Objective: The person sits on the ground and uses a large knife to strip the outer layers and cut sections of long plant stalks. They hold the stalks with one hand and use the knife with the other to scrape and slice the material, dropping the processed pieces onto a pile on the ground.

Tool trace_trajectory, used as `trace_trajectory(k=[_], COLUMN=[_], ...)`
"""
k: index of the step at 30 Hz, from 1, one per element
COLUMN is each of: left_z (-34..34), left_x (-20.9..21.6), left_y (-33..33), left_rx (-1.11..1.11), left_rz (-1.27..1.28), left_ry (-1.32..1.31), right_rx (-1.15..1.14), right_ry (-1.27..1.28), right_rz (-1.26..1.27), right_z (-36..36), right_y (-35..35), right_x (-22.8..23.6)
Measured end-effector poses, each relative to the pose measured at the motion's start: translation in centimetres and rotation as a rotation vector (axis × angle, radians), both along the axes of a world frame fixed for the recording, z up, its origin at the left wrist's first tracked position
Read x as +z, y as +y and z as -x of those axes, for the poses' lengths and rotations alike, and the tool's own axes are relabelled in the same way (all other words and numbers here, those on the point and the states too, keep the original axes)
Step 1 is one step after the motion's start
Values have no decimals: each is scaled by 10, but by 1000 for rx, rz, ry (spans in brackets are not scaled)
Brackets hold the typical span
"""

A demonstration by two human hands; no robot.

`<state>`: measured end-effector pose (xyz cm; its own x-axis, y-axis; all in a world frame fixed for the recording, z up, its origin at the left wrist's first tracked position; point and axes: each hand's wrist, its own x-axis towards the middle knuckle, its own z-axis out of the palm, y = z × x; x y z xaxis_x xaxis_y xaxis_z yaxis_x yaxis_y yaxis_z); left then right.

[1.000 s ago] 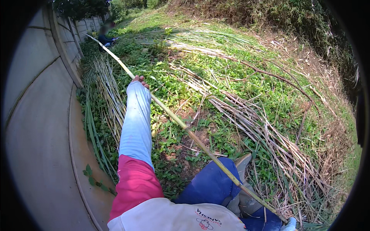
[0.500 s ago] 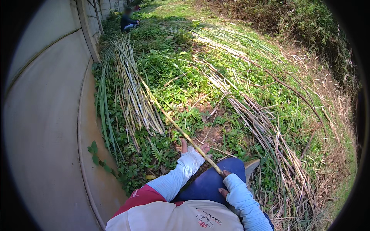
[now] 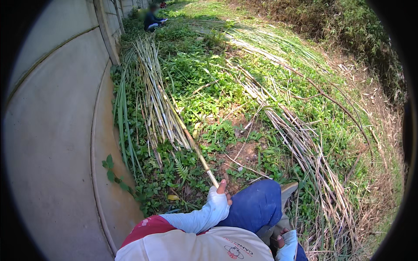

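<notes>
My left hand (image 3: 220,196), in a pale fingerless sleeve, grips the near end of a long thin cane stalk (image 3: 197,150). The stalk runs away from me and lies onto a bundle of stripped pale stalks (image 3: 156,98) beside the wall. My right hand (image 3: 283,240) rests low by my right knee, partly hidden at the picture's lower edge, and nothing shows in it. My blue-trousered knee (image 3: 257,204) is bent between the two hands.
A grey concrete wall (image 3: 56,130) with a sloped footing fills the left. Long dry stalks (image 3: 305,143) lie in rows across green ground plants on the right. Another person (image 3: 152,17) crouches far off by the wall. Dry scrub borders the right side.
The stalk has slid forward onto the bundle, so I hold only its near tip now. My right hand has let go of it and dropped beside my knee.
</notes>
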<state>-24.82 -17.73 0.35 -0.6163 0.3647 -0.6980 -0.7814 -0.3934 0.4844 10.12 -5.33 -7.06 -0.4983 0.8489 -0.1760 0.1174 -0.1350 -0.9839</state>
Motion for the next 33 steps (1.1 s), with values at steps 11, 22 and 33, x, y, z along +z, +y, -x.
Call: trace_trajectory(k=[11, 22, 33], left_z=[55, 285, 343], left_x=[52, -65, -148], left_y=[40, -13, -87], left_rx=[-59, -227, 54], left_rz=[-221, 447, -24], left_ry=[289, 604, 50], right_rx=[112, 291, 342], right_ry=[-109, -296, -409], right_rz=[6, -66, -79], right_z=[2, 34, 23], right_y=[-9, 3, 7], right_x=[-30, -28, -28])
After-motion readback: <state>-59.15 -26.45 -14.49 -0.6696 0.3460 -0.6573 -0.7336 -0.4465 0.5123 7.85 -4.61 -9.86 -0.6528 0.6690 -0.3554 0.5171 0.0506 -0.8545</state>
